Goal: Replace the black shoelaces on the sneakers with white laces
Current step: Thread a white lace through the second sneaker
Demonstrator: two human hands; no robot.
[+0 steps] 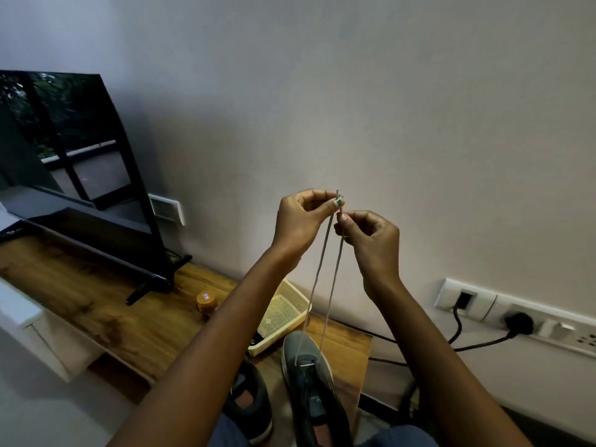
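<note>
A grey sneaker (311,375) stands on the wooden shelf at the bottom centre, toe pointing away. Two strands of a white lace (322,275) rise from its lowest eyelets to my raised hands. My left hand (300,221) pinches the tip of one strand between thumb and forefinger. Just to the right and slightly lower, my right hand (371,240) pinches the other strand. Both strands are pulled taut and their ends meet side by side. A second dark sneaker (251,401) lies to the left, partly hidden behind my left forearm.
A cream mesh basket (283,314) sits tilted behind the sneakers. An orange jar (207,301) stands beside a TV (74,162) on the wooden shelf (106,308). A wall socket strip (516,317) with black cables runs at the right.
</note>
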